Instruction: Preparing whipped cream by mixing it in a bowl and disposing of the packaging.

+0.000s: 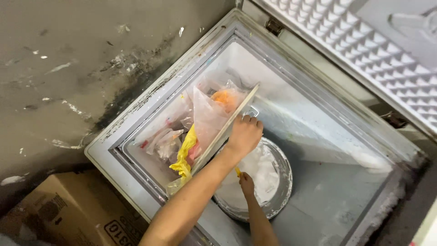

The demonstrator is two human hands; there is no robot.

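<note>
I look down into an open white chest freezer (pixel 150 98). My left hand (pixel 245 133) is closed over the top edge of a white storage basket (pixel 227 123), which holds clear plastic bags (pixel 207 114) of food and a yellow bag (pixel 184 157). Lower down, my right hand (pixel 246 183) holds a small yellow-handled tool (pixel 237 171). That hand rests over a round metal basin (pixel 284 175) filled with white ice (pixel 261 171), standing on the freezer floor.
The freezer lid (pixel 364 41), with a white diamond-patterned lining, stands open at the upper right. Frost coats the inner walls (pixel 309 132). A brown cardboard box (pixel 68 214) sits at the lower left on a stained grey concrete floor (pixel 59 68).
</note>
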